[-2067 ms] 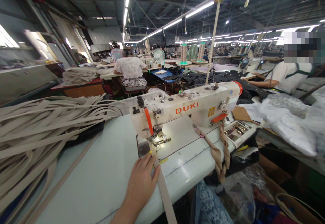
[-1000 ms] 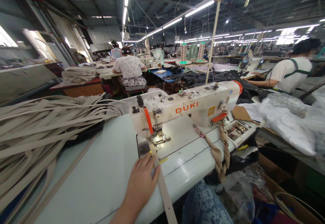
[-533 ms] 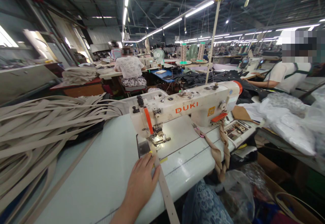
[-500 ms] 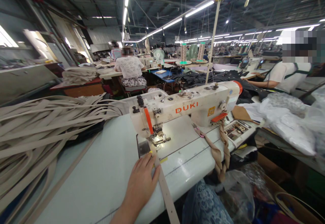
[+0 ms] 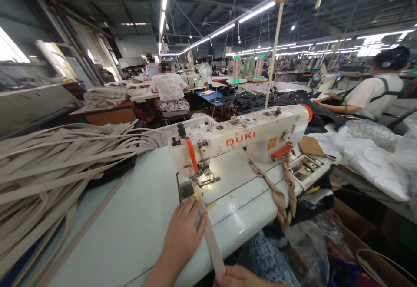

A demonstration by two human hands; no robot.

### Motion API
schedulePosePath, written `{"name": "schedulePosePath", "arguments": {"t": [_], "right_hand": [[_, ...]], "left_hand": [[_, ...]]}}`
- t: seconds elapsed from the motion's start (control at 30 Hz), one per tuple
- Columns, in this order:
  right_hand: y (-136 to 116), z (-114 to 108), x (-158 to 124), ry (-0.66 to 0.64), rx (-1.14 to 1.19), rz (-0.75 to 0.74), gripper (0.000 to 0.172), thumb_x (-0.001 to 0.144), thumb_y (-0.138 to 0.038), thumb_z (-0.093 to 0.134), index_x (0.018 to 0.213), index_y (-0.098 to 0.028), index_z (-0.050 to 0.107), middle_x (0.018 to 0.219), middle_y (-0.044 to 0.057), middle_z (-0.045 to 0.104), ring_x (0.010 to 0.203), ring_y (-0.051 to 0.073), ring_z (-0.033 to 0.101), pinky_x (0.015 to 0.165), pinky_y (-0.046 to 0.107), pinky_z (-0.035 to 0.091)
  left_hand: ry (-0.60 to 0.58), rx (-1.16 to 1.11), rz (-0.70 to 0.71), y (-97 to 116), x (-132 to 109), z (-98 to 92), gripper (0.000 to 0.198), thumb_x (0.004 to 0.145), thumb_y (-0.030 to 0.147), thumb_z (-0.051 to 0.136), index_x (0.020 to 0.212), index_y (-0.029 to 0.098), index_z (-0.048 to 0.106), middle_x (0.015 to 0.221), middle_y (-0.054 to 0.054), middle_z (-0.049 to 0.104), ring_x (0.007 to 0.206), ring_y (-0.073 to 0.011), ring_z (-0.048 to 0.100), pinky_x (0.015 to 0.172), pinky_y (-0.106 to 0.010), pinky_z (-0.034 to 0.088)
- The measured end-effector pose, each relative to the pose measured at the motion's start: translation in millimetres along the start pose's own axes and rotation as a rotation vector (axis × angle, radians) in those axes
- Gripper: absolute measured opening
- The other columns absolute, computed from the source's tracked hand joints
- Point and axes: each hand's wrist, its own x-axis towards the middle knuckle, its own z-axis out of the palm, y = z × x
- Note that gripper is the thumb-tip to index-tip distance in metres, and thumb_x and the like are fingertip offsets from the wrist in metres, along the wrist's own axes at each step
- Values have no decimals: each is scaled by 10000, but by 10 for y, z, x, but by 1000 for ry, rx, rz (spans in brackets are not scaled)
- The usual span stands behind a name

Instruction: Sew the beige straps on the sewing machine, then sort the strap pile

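The beige strap [image 5: 212,241] ran from the sewing machine [image 5: 234,138] over the front edge of the table [image 5: 130,217], left hand [image 5: 185,224] holding it machine-side, right hand [image 5: 237,276] pinching it beyond.

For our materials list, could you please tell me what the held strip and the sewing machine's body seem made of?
The strip looks matte beige, flat and straight-edged: perhaps synthetic leather or dense fabric. The sewing machine's body is probably painted metal: rigid, off-white, slightly glossy, with dark smudges.
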Motion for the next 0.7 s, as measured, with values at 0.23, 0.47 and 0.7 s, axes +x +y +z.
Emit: {"name": "schedulePosePath", "arguments": {"t": [0.23,0.47,0.7], "right_hand": [[-223,-25,-11,-69,-44,10,830,568,-944,442,716,-135,557,685,21,530,618,93,479,626,223,383],[-441,-136,-76,10,-35,-102,494,742,-640,559,806,-151,555,659,7,559,605,119,527,633,254,420],[-758,-388,75,390,-736,-472,198,872,-197,541,1003,-159,684,944,72,671,907,183,585,830,297,436]], "left_hand": [[-30,4,23,6,30,-52,394,940,356,419,1114,112,674,1108,-183,691,1007,-314,649,864,-490,544],[-63,7,6,-3,61,-60,387,934,353,424,1113,117,674,1116,-181,690,1016,-313,652,879,-490,543],[-54,-19,18,-63,81,-13,368,928,350,440,1111,127,669,1112,-171,689,1038,-304,644,901,-481,534]]}}
